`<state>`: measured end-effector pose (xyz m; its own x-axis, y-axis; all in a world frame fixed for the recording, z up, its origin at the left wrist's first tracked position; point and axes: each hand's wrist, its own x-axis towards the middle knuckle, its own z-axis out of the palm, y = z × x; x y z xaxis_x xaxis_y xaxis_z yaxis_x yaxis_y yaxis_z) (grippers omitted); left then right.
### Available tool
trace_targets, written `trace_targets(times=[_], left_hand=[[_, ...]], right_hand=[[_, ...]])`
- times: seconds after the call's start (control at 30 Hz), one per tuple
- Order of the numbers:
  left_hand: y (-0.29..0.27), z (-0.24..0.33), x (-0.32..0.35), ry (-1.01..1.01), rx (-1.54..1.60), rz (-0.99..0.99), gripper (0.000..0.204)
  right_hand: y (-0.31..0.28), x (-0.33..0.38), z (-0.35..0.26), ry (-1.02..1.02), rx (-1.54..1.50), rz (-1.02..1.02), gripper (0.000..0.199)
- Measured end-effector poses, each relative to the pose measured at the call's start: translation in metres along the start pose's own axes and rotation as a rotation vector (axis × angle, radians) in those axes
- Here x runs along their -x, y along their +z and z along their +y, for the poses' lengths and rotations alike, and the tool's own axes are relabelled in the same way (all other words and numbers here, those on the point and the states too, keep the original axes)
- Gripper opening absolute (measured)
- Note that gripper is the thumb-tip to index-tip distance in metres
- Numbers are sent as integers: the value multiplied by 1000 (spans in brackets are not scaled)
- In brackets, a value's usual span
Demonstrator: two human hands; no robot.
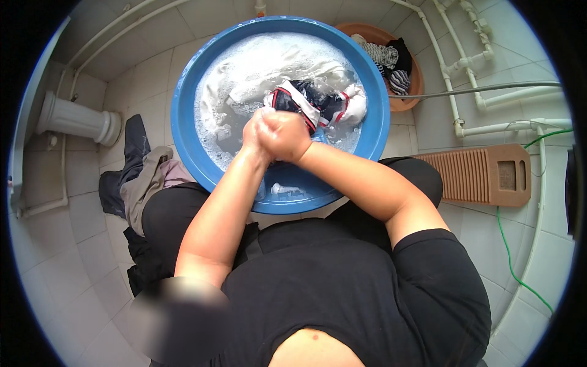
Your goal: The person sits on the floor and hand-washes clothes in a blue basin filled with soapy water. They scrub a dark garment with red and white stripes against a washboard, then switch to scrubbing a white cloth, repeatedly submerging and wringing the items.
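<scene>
Nearest to the camera is the person's black T-shirt [324, 263], and from it two bare forearms reach forward over a round blue tub [183, 128]. The left hand [253, 133] and the right hand [287, 131] are pressed together above the near part of the water, both with the fingers folded tightly. They have hold of a dark garment with white parts and red trim [313, 105]; how much cloth is inside the fists is hidden. The rest of this garment spreads just beyond the hands, inside the tub, partly in the water. Around it lie white foam and a whitish cloth [220, 92]. By the near inner wall is a small whitish object [286, 189], whose kind I cannot tell. On the right, a brown ridged washboard [465, 174] lies beside the knee, and farther away an orange basin [417, 79] contains striped and dark clothes [400, 81]. On the left, grey, beige and pink clothes [143, 174] lie on the tiled floor [92, 263].
</scene>
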<state>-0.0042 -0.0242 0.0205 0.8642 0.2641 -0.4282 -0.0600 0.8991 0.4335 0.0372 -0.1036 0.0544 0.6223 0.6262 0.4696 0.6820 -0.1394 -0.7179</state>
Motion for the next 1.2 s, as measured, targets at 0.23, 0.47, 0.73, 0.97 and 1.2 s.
trace_targets(times=[0.23,0.47,0.73,0.97,1.2], left_hand=[[-14,8,3,-25,-61,-60,25],[28,12,10,-124,-128,89,39],[2,12,-19,80,-73,79,37],[9,10,-19,33,8,51,36],[10,17,-11,25,163,150,32]], right_hand=[[-7,4,-20,88,-43,-25,26],[-21,-27,51,171,165,-22,33],[-68,-30,145,729,308,-551,59],[-61,-31,118,227,769,-272,34],[0,-13,-4,161,-219,-198,26]])
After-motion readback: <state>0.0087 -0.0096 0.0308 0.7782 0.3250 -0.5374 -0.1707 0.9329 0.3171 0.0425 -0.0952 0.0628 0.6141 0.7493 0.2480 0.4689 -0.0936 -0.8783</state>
